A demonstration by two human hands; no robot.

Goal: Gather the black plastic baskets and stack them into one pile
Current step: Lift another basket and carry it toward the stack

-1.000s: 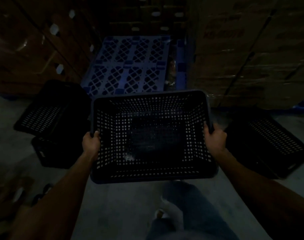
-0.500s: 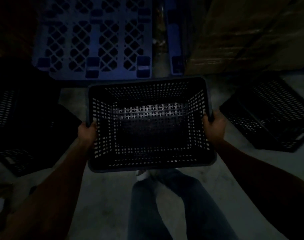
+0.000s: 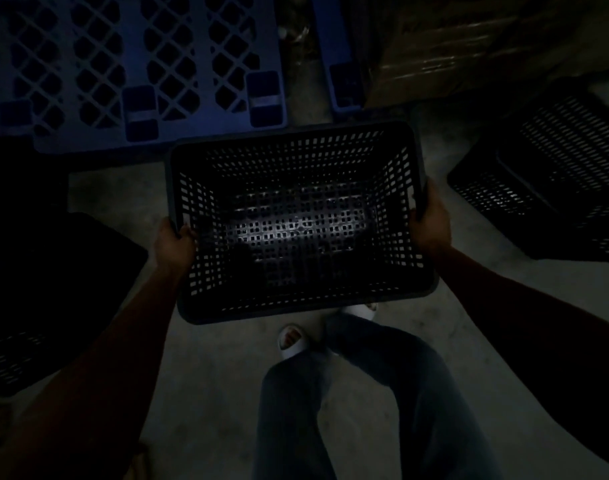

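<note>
Basket (image 3: 296, 223) held mid-frame, both hands.
L hand (image 3: 173, 242) & R hand (image 3: 431, 220) gripped opposite side rims w/ curled fingers; looked light, stiff plastic, so rims were prob. best hold.

The concrete floor (image 3: 206, 358) (dimly lit) carries a blue pallet (image 3: 136, 74), a black basket (image 3: 552, 178) at right, another basket (image 3: 36, 299) at left, and cardboard boxes (image 3: 469, 46).

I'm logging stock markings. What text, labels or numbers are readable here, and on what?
None can be read.
Held basket: no label visible.
Blue pallet: no visible marking.
Cardboard boxes: too dark and blurred to show any print.
Basket on the right: no label visible.
</note>
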